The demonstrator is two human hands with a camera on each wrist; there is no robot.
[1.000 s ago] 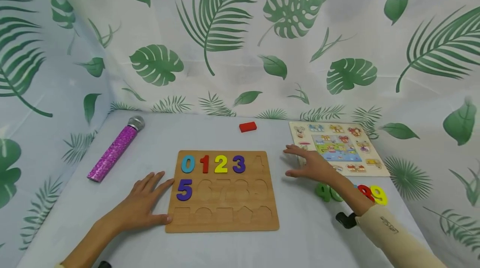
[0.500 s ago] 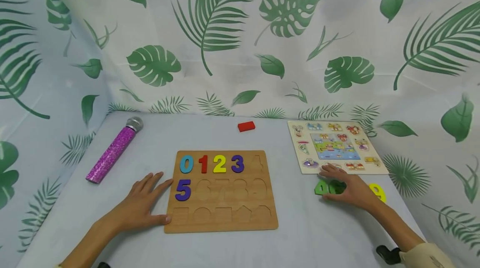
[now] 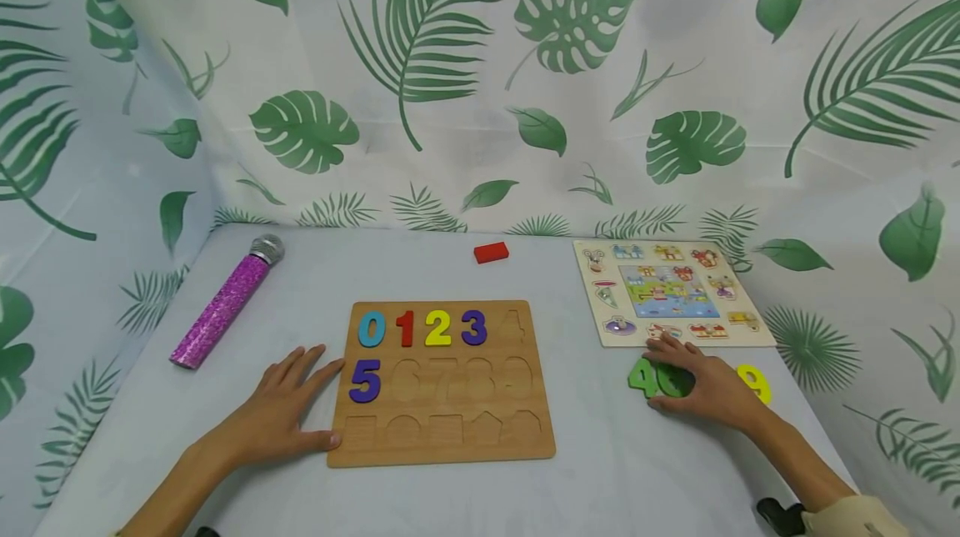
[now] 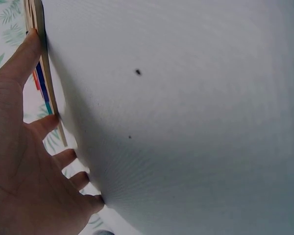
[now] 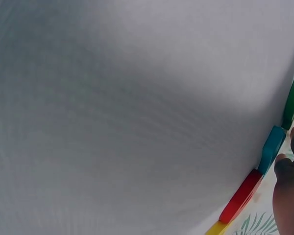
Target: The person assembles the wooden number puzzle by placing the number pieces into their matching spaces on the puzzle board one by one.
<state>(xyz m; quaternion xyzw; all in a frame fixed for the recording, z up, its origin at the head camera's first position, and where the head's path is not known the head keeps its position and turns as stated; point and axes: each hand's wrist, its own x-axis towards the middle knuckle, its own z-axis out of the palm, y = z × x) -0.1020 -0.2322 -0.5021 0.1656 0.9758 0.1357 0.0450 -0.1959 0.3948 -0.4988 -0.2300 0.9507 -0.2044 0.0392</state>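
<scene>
One loose left hand [image 3: 279,416] touches a brown wooden board [image 3: 442,406]; the right hand [image 3: 707,385], grip unclear, is at a curvy green number [image 3: 675,382].

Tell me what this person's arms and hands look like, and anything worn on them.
The left hand and right hand are both bare, with no gloves. A cream-beige sleeve shows on the right arm, with a rounded black piece at its cuff. A black tip shows by the left forearm, too little to identify.
</scene>
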